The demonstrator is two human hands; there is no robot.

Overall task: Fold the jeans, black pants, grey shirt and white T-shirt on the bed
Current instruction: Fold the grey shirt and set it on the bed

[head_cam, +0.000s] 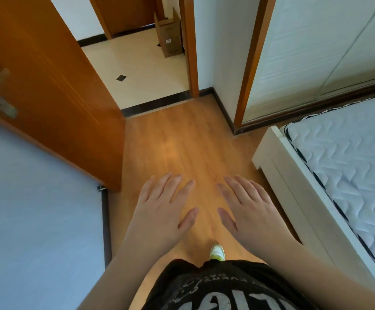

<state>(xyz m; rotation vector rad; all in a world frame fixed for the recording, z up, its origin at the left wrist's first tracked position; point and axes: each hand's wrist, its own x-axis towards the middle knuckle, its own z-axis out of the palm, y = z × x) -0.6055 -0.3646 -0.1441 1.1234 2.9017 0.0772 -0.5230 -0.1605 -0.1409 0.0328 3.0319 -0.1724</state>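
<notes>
Both hands out flat over floor, holding nothing.
Left hand (pixel 159 206) and right hand (pixel 247 206) palms down, fingers straight (slightly apart from each other), above wooden floor (pixel 182 148). Bed (pixel 347 157) at right, bare mattress; no clothes in view. Open orange door (pixel 54 90) at far left.

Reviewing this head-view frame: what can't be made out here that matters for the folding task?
- Clothes to fold: none in view; only a bare corner of the mattress shows, the rest cut by the right edge.
- Left hand and right hand: palms face down, hidden.
- Cardboard box label: too small.
</notes>
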